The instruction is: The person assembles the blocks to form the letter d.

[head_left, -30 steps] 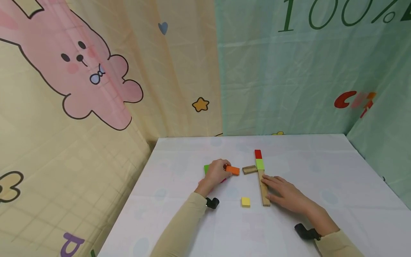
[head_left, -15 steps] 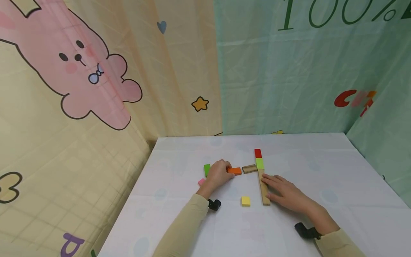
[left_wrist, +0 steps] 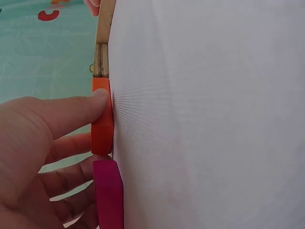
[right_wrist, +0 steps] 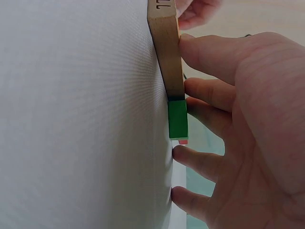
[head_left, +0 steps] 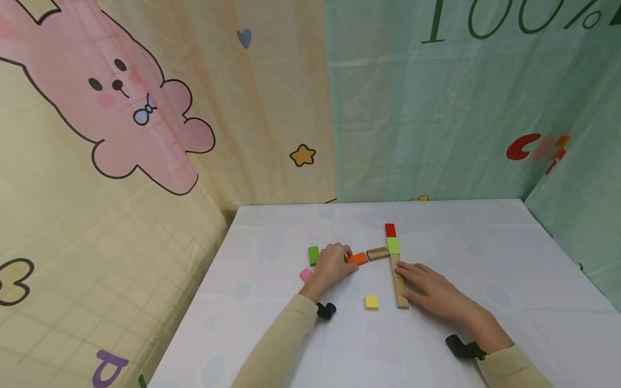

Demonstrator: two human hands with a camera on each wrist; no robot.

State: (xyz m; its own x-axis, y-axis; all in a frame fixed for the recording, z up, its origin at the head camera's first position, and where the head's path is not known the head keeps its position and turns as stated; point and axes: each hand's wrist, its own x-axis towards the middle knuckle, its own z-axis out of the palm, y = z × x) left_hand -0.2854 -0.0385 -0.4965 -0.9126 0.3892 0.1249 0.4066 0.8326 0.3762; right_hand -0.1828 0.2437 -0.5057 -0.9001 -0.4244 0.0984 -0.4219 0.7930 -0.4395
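My left hand (head_left: 332,265) pinches an orange block (head_left: 357,259) on the table; in the left wrist view its thumb lies on the block (left_wrist: 101,116). The orange block's right end meets a short brown wooden block (head_left: 378,254). A magenta block (left_wrist: 108,193) is close to the left fingers, hidden by the hand in the head view. With fingers extended, my right hand (head_left: 434,291) touches the side of a long wooden block (head_left: 399,283). Beyond that block's far end, a light green block (head_left: 393,246) and a red block (head_left: 390,230) continue the line.
A yellow block (head_left: 371,303) lies nearer the front of the white-covered table (head_left: 524,258). At the left are a green block (head_left: 313,256) and a pink block (head_left: 305,274). Printed curtains (head_left: 417,118) stand behind the table.
My left hand has slid the orange block rightward, closing the gap to the short brown block, and the block has turned slightly. The right hand stays against the long wooden block.
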